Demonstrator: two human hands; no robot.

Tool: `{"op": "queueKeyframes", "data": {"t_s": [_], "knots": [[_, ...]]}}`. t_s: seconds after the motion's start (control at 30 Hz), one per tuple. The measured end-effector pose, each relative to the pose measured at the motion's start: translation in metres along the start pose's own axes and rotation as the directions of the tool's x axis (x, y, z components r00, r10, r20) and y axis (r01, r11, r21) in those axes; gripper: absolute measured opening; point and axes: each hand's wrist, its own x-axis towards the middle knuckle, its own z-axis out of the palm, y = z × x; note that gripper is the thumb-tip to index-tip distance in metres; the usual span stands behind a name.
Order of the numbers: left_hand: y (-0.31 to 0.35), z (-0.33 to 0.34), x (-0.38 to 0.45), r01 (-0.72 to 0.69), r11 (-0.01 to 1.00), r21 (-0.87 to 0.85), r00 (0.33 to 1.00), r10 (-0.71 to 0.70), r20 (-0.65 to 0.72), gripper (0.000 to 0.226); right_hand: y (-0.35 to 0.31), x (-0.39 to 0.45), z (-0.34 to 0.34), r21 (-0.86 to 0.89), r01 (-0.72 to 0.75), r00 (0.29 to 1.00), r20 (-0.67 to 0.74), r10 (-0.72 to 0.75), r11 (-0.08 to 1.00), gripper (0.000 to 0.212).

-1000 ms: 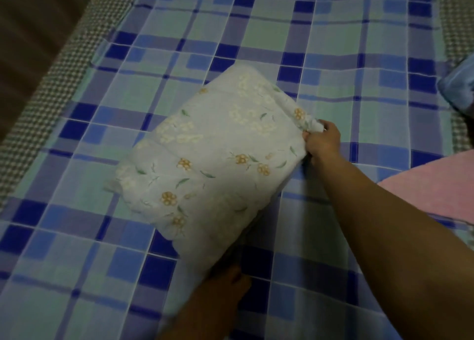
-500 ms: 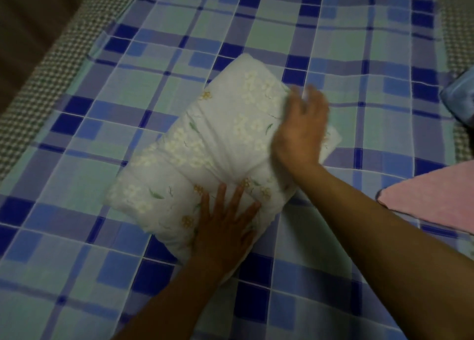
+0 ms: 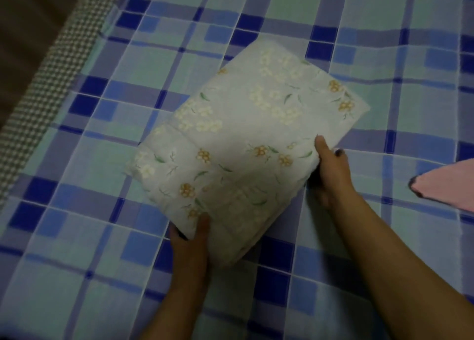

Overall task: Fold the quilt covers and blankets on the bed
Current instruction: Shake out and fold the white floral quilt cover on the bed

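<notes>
Floral folded quilt cover [image 3: 246, 144] — gripped by left hand [image 3: 189, 247], right hand [image 3: 331, 167] — pink blanket [image 3: 451, 185] nearby.

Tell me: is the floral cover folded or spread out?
Folded. The floral cover sits as a compact, thick rectangle on the bed, with the left hand and right hand gripping its near edges.

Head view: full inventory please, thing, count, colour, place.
folded quilt cover: 1, white with yellow and cream flowers, middle of the bed, lying at a slant
plaid bed sheet: 1, blue, green and purple, spread under everything
checked fabric: 1 strip, grey and white, along the bed's left edge
pink cloth: 1, pink with dark trim, right edge, partly out of frame
left hand: 1, grips the bundle's near corner
right hand: 1, grips the bundle's right edge, thumb on top
</notes>
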Motion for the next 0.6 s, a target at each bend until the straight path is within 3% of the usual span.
{"op": "queueKeyframes", "data": {"t_s": [0.03,0.07,0.13,0.2,0.27,0.33,0.37,0.47,0.6], "knots": [[0.01,0.007,0.0,0.156,0.982,-0.105,0.988,-0.154,0.029,0.167,0.0,0.002,0.002,0.095,-0.088,0.994,0.069,0.082,0.992,0.106],[0.016,0.011,0.003,0.238,0.957,-0.166,0.966,-0.216,0.143,0.161,-0.004,0.006,0.006,0.152,-0.143,0.985,0.119,0.125,0.978,0.103],[0.025,0.006,0.006,0.305,0.934,-0.185,0.898,-0.217,0.383,0.122,-0.022,0.0,0.017,0.208,-0.2,0.973,0.161,0.168,0.958,0.079],[0.039,-0.012,0.004,0.366,0.917,-0.157,0.859,-0.268,0.437,0.096,-0.04,-0.017,0.025,0.217,-0.282,0.942,0.247,0.227,0.935,0.046],[0.055,-0.042,0.004,0.401,0.9,-0.17,0.83,-0.278,0.484,0.053,-0.044,-0.051,0.028,0.278,-0.296,0.928,0.31,0.206,0.914,0.032],[0.076,-0.081,0.006,0.427,0.89,-0.161,0.771,-0.266,0.578,0.04,-0.033,-0.093,0.029,0.341,-0.296,0.926,0.33,0.182,0.892,0.033],[0.087,-0.104,0.007,0.415,0.896,-0.159,0.776,-0.257,0.577,0.037,-0.023,-0.114,0.029,0.379,-0.307,0.926,0.332,0.182,0.873,0.037],[0.136,-0.172,0.009,0.319,0.934,-0.161,0.841,-0.201,0.502,0.024,-0.008,-0.17,0.052,0.406,-0.345,0.923,0.309,0.229,0.846,0.047],[0.233,-0.231,0.027,0.117,0.972,-0.203,0.889,-0.011,0.457,0.016,-0.052,-0.216,0.146,0.331,-0.219,0.954,0.27,0.13,0.918,0.072]]}}
